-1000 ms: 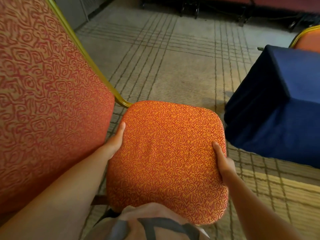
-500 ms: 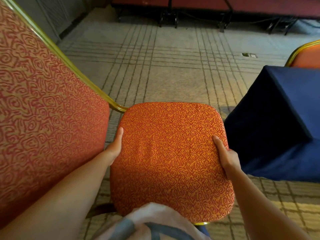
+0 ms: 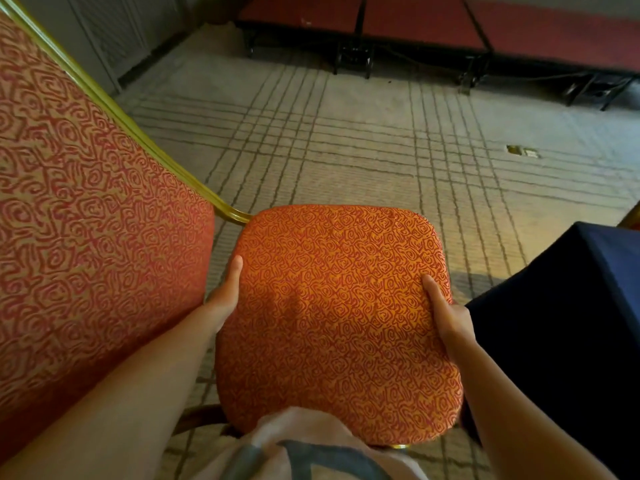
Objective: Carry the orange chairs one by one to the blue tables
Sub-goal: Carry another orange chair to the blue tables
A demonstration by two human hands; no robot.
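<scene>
orange chair [image 3: 339,306] is right beside the blue tabletop [image 3: 571,323], left grip [image 3: 225,299] and right grip [image 3: 450,320] both clamped on its seat edges, so honestly the legs hidden underneath could hook that tabletop if it swings any closer

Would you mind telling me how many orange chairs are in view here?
1 for certain: the orange chair gripped by the left hand and right hand. A sliver at the right edge, beyond the blue table, may be another.
</scene>
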